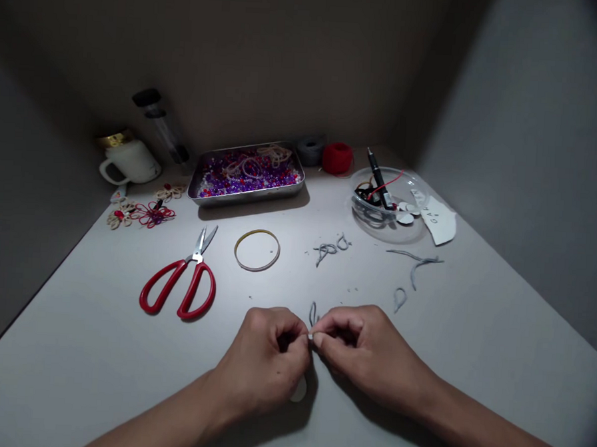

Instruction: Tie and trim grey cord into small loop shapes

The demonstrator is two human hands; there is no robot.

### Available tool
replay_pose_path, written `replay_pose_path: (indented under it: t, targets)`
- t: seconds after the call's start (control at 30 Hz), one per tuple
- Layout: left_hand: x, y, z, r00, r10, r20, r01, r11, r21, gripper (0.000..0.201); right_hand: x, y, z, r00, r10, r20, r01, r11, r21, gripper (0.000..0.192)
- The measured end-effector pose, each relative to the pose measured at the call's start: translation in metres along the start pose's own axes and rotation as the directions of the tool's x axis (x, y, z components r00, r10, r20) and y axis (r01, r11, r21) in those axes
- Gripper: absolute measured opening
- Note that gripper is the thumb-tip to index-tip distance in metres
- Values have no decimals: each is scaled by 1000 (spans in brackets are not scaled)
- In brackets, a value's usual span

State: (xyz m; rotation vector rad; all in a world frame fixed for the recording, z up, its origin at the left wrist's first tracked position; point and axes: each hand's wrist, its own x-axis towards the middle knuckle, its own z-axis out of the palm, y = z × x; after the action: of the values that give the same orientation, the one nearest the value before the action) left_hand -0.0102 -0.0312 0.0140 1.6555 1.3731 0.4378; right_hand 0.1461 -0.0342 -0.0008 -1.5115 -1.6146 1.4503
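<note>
My left hand (266, 355) and my right hand (366, 350) meet fingertip to fingertip low over the white table (96, 346). Together they pinch a short piece of grey cord (313, 316), whose small loop sticks up between the fingers. A small white disc (298, 390) peeks out below my left hand. Red-handled scissors (183, 281) lie to the left, shut. A yellowish ring (257, 249) lies beyond the hands.
Grey cord scraps (330, 248) and more cord pieces (416, 263) lie ahead. At the back stand a metal tray of purple beads (248, 171), a red thread spool (337, 157), a clear bowl with a pen (387, 195), a white mug (129, 161) and knotted ornaments (149, 212).
</note>
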Motion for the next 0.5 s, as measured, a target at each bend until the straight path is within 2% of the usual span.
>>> replay_pose_path:
  t: [0.17, 0.5]
  targets:
    - [0, 0, 0, 999, -32, -5, 32, 999, -8, 19, -2, 0, -1, 999, 15, 32, -16, 999, 39, 17]
    - [-1, -1, 2, 999, -50, 9, 50, 999, -3, 19, -1, -3, 1, 1000, 27, 7, -27, 1000, 9, 15]
